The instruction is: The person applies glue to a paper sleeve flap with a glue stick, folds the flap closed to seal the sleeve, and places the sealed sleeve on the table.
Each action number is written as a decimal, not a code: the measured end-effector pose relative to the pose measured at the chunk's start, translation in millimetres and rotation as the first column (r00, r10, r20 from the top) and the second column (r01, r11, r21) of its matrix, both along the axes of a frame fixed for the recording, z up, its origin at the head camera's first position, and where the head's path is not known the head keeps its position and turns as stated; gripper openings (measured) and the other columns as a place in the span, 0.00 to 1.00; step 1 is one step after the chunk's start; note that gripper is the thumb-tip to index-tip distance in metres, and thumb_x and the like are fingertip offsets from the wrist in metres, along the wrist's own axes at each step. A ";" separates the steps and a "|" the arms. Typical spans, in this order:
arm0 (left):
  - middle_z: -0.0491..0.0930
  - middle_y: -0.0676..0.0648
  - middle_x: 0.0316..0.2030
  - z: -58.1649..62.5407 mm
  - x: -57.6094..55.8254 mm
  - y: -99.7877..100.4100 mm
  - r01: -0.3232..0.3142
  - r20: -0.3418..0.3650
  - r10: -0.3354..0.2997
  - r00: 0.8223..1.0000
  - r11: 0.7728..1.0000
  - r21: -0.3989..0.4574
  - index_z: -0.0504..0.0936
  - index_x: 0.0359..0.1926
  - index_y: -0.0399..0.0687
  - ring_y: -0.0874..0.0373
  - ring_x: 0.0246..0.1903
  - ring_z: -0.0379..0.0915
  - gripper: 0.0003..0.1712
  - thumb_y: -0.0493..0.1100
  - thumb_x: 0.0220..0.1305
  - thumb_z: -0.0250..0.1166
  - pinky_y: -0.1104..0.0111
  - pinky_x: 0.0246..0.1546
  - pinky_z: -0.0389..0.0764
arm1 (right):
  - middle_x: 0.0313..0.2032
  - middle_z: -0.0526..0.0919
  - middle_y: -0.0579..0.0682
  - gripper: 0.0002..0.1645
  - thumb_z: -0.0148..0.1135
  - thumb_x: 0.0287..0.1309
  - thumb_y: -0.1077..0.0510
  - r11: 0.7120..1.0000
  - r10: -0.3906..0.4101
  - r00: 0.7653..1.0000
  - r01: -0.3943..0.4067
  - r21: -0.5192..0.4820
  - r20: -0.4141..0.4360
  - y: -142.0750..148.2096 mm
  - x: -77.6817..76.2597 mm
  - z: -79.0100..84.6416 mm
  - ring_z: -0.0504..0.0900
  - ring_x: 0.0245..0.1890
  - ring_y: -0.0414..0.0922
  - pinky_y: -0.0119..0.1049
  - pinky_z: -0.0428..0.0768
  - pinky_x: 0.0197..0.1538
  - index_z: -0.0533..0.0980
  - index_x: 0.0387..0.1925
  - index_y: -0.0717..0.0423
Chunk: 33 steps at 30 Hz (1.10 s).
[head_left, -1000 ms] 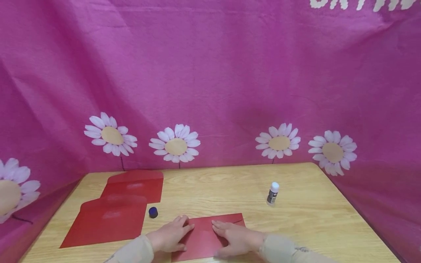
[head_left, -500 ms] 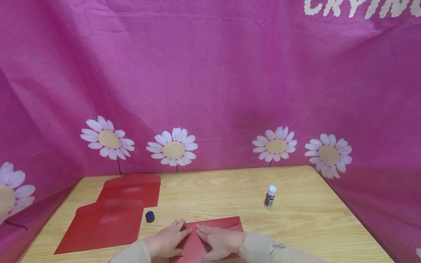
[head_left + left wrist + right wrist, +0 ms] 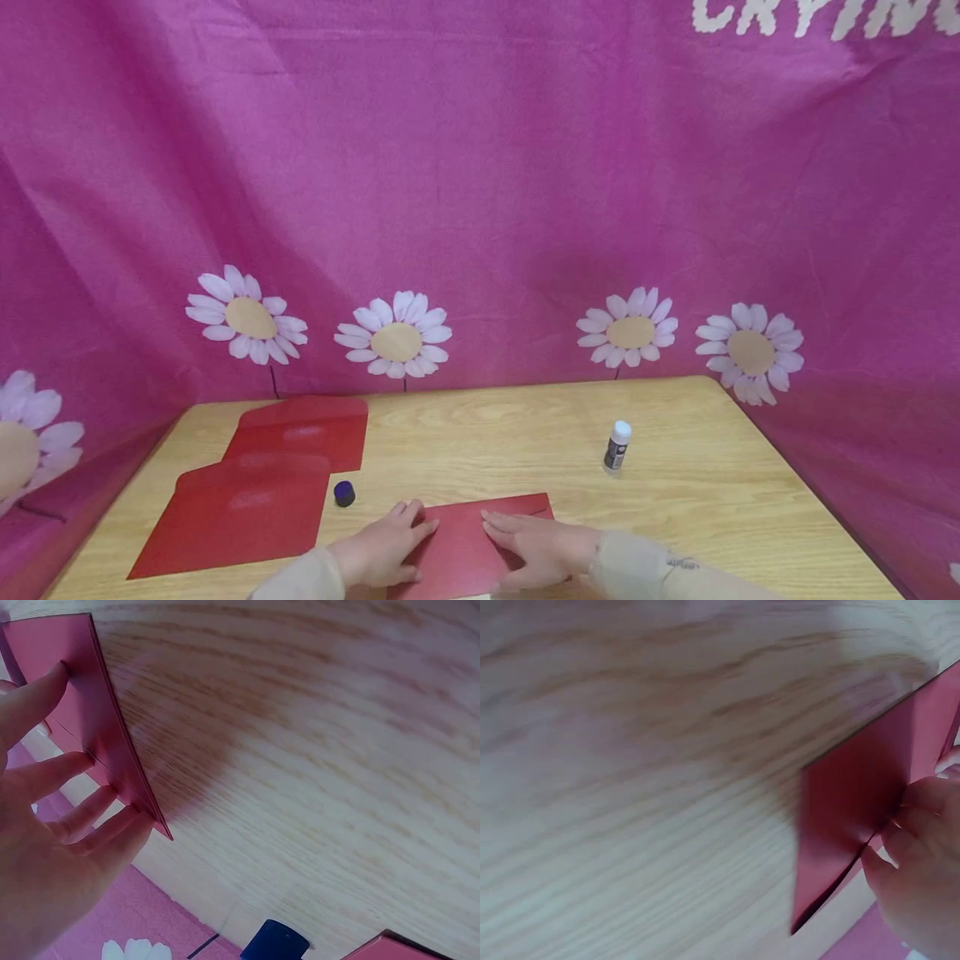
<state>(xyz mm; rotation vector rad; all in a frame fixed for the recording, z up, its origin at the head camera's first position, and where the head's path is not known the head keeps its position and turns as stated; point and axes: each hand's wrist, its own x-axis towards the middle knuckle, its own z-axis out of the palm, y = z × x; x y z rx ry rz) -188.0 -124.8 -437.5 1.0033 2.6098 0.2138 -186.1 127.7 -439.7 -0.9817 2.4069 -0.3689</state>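
A red envelope [image 3: 459, 550] lies at the table's near edge with its flap folded over. My left hand [image 3: 384, 546] rests on its left side, fingers spread; in the left wrist view the fingertips of the left hand [image 3: 67, 825] press along the envelope [image 3: 97, 712] near its edge. On its right part lies my right hand [image 3: 538, 548], fingers extended over the flap. The right wrist view has the right hand [image 3: 922, 855] touching the flap's edge, where a dark gap shows at the corner of the envelope [image 3: 855, 802].
Two more red envelopes lie at the left with flaps unfolded, the nearer envelope [image 3: 240, 525] overlapping the farther envelope [image 3: 315, 442]. Each bears a whitish smear. A dark blue cap [image 3: 344, 493] sits beside them. Upright at the right stands a glue stick [image 3: 617, 447]. A pink curtain [image 3: 480, 208] hangs behind.
My right hand slid left across the envelope toward the left hand, then back to the right. The left hand has stayed in place on the envelope.
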 end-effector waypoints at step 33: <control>0.70 0.52 0.30 -1.3 23.4 7.0 0.007 -0.279 0.010 0.960 0.998 0.058 0.80 0.38 0.44 0.64 0.28 0.65 0.13 0.45 0.51 0.65 0.72 0.30 0.74 | 0.41 0.79 0.50 0.20 0.61 0.50 0.49 0.971 0.240 0.665 -0.171 0.169 -0.707 21.7 24.5 7.9 0.75 0.44 0.44 0.38 0.74 0.48 0.77 0.43 0.56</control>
